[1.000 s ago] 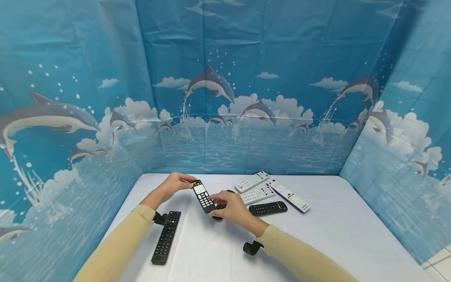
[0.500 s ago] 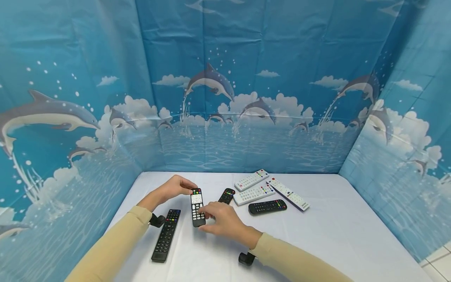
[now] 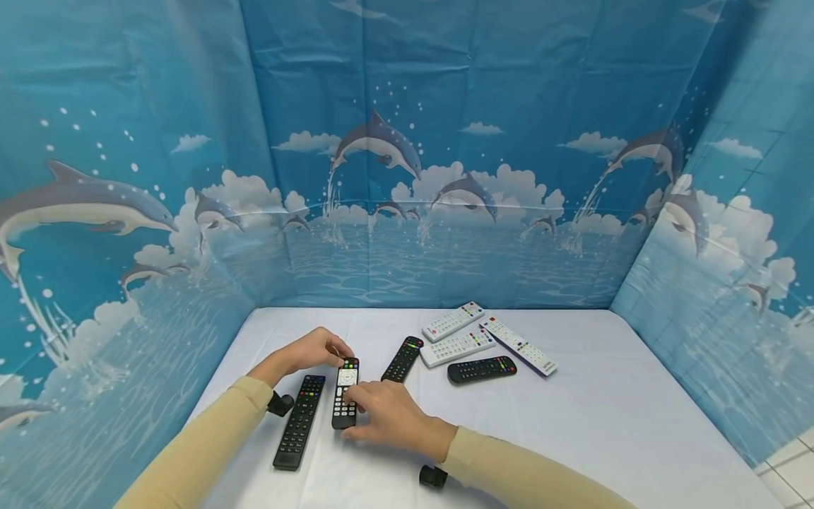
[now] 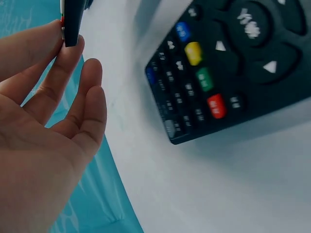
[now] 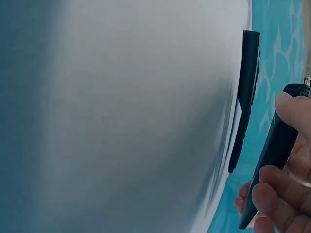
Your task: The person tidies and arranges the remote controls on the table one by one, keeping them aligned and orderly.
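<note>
Table (image 3: 572, 438): white, dolphin curtain (image 3: 445, 268) behind
White remotes (image 3: 458, 348): three
Other black remotes (image 3: 300, 423): three
Held remote (image 3: 345, 382): one, raised, between both grips
Left grip (image 3: 314, 348): pinching its top
Right grip (image 3: 391, 413): pinching its lower end

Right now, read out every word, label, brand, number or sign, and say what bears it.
Black remote at left: white triangle signs; its other marks too blurred to read.
Held remote: labels too small to read.
Two other black remotes, three white remotes: likewise.
No word, brand or number is legible.
</note>
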`<state>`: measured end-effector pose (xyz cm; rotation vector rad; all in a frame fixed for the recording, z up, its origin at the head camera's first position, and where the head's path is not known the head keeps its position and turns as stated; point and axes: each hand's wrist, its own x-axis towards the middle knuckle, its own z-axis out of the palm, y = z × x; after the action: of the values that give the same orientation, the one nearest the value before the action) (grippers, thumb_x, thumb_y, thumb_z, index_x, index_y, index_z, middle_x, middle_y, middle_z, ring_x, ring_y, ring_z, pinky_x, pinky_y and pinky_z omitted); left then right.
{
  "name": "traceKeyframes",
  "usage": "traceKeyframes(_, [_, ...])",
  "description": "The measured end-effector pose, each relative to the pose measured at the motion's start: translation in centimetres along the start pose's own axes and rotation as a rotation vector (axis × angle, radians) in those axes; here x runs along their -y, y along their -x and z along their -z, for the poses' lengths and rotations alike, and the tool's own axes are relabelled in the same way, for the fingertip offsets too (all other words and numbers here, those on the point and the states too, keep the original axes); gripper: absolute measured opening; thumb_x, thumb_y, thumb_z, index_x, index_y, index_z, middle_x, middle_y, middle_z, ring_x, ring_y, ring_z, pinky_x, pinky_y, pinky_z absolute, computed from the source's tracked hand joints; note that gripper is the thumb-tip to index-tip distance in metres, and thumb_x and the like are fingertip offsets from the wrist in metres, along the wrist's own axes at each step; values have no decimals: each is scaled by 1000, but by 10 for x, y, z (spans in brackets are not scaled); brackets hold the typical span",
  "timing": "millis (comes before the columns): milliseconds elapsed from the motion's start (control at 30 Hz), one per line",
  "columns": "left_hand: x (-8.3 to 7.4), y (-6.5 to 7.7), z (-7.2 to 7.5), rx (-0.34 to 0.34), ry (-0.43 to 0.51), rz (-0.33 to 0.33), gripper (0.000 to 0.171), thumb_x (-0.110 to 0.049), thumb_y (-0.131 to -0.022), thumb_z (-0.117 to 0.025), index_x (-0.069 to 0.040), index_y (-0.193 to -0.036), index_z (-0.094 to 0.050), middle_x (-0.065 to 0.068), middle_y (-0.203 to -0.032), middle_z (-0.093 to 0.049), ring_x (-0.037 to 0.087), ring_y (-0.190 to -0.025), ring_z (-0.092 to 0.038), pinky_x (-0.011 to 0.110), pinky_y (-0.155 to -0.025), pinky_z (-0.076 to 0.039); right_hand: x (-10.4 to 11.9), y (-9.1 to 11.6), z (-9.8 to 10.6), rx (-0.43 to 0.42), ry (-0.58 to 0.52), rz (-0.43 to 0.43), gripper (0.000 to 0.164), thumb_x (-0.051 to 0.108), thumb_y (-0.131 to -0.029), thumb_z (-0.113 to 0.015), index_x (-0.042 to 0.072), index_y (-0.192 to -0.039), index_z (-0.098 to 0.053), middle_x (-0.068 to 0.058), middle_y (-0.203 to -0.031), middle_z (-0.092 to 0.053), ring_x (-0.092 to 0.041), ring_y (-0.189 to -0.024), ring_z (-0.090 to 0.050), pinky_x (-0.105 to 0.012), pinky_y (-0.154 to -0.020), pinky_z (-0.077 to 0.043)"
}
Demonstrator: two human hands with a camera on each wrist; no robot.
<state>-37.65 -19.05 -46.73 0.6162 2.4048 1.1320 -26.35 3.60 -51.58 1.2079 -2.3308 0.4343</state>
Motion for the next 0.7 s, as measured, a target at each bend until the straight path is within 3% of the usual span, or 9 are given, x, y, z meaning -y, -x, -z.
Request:
traceKeyframes(133, [8,2,-4,-7,13,6,21,-1,-89,-73,-7,-109,-77,5,-104,-73,20,-96,-66,43,-85,-56,6,1,0,77,-16,-86,53,61,-74,-82,23,-98,-56,19,-75,-47,4,-61,-40,-14,-52,-32])
traceKeyframes(367, [18,7,-10,-21,29,48,22,-1,-87,-74,-7,-108,-78,4,-103,-73,20,-94,-66,42,-84,-56,17,4,-4,245,-50,-321,59,71,-71,-78,20,-93,-59,18,-72,-54,0,-55,-43,-21,-45,-35])
traceKeyframes(700, [17,13,-10,11,33,20,24,1,-87,-74,-6,-109,-77,6,-105,-73,21,-96,-66,41,-83,-56,25,2,-6,295,-173,-429,50,63,-70,-83,23,-81,-56,18,-64,-50,-2,-55,-45,-24,-47,-37])
